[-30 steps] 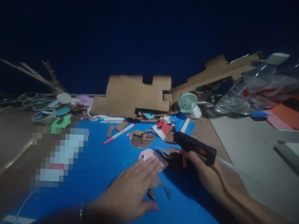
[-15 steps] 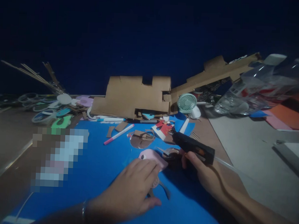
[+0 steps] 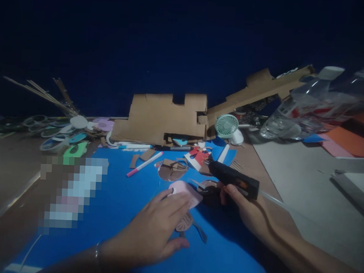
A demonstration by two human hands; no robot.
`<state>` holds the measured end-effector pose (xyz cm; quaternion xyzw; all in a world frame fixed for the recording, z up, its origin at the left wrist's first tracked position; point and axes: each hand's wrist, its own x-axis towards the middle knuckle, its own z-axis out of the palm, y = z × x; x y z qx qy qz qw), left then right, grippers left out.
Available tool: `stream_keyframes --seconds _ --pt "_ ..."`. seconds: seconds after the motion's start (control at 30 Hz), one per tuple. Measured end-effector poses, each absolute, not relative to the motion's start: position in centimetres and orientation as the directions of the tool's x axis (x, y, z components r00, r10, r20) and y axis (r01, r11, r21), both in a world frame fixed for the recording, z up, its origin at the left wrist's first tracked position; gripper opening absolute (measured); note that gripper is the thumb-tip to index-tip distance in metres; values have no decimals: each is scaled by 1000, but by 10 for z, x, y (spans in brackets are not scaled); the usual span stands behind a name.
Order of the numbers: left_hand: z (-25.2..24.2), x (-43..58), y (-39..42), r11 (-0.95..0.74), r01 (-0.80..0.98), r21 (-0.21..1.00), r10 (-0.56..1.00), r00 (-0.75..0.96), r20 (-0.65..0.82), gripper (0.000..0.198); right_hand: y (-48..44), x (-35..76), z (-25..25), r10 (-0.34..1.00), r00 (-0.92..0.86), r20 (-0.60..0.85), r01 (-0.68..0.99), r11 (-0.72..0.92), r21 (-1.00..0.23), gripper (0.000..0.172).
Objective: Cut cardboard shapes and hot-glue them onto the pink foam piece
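My left hand [image 3: 161, 224] lies spread and palm down over a pink paper piece [image 3: 194, 196], its fingers resting on it and partly hiding it. Just below the fingertips is a round, patterned brownish piece [image 3: 184, 222] with a dark curved strip [image 3: 200, 232] beside it. My right hand [image 3: 238, 201] is wrapped round a black glue gun [image 3: 234, 179], whose tip points up and left above the blue sheet [image 3: 122, 190]. A clear glue stick [image 3: 275, 201] sticks out of the gun's back end. Scissors [image 3: 206, 188] lie between the pink piece and the gun.
Cut cardboard [image 3: 158, 115] stands at the back, beside a green fan [image 3: 227, 126]. Plastic bottles [image 3: 306, 105] are at the right. A pink-capped marker [image 3: 144, 164] and brown scraps [image 3: 171, 166] lie on the sheet. Bowls and craft pieces crowd the left.
My left hand has shifted slightly left and spread over the pink piece, uncovering more of the round patterned piece. My right hand and the glue gun have hardly moved.
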<state>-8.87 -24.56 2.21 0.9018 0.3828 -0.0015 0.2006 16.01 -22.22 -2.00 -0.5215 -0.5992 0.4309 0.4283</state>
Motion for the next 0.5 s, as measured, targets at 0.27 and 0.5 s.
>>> stream_keyframes --seconds 0.27,0.5 --pt "29 -87 -239 -621 671 404 675 720 -159 59 -220 159 -27 994 -82 74 202 90 -975 46" --pt "50 -81 -209 -650 648 397 679 730 -80 39 -222 160 -18 994 -93 51 281 75 -957 46"
